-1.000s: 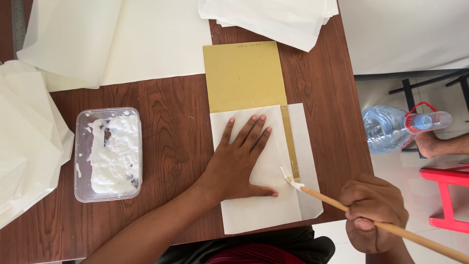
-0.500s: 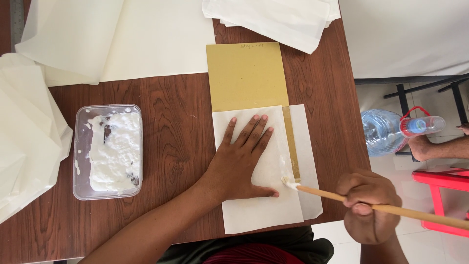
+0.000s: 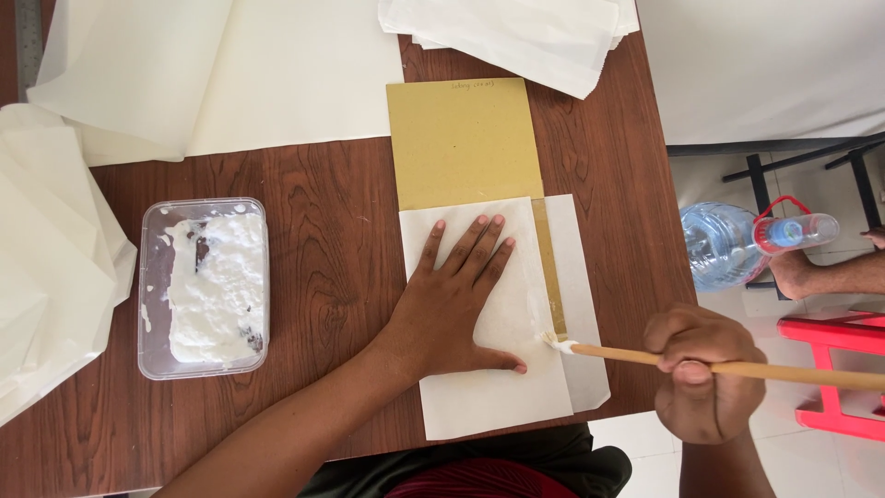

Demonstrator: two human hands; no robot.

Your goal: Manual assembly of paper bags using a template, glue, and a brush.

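My left hand (image 3: 454, 306) lies flat with fingers spread on a folded white paper sheet (image 3: 493, 397) on the wooden table. The sheet covers the lower part of a mustard-yellow card (image 3: 461, 138); a narrow yellow strip (image 3: 550, 277) shows between the paper's folded flaps. My right hand (image 3: 705, 373) grips a long wooden-handled brush (image 3: 645, 355) past the table's right edge. The brush's white, paste-covered tip (image 3: 553, 341) touches the paper near the strip's lower end, just right of my left thumb.
A clear plastic tub of white paste (image 3: 205, 286) sits at the left. Large white sheets (image 3: 221, 74) lie at the back and left edge, folded white papers (image 3: 516, 32) at the back right. Off the table: a water bottle (image 3: 728, 242), a red stool (image 3: 834, 369), another person's foot (image 3: 820, 272).
The brush tip has slid slightly along the paper by the yellow strip, and my right hand has shifted with the handle levelling out. My left hand stays pressed flat.
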